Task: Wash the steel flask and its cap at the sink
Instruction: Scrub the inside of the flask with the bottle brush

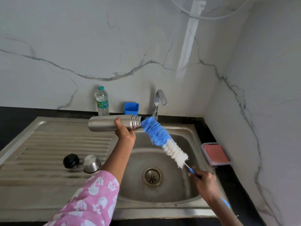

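Both hands are raised above the sink [162, 211]. The left hand [124, 130], arm stretched forward, curls thumb and fingers round the steel flask [104, 123], held level with its mouth facing right. The right hand [206, 183] grips the bottle brush [162, 139] by its handle, the bristle tip seemingly just at the mouth. A steel cap [91, 163] and a black stopper [71, 161] rest on the draining board [48, 141].

Uncapped steel flask [101, 123] hangs horizontal; its cap [91, 163] rests on the drainboard [48, 144].

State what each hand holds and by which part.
The left hand grips the steel flask around its body, near the threaded neck; right hand grips the bottle brush by its handle.
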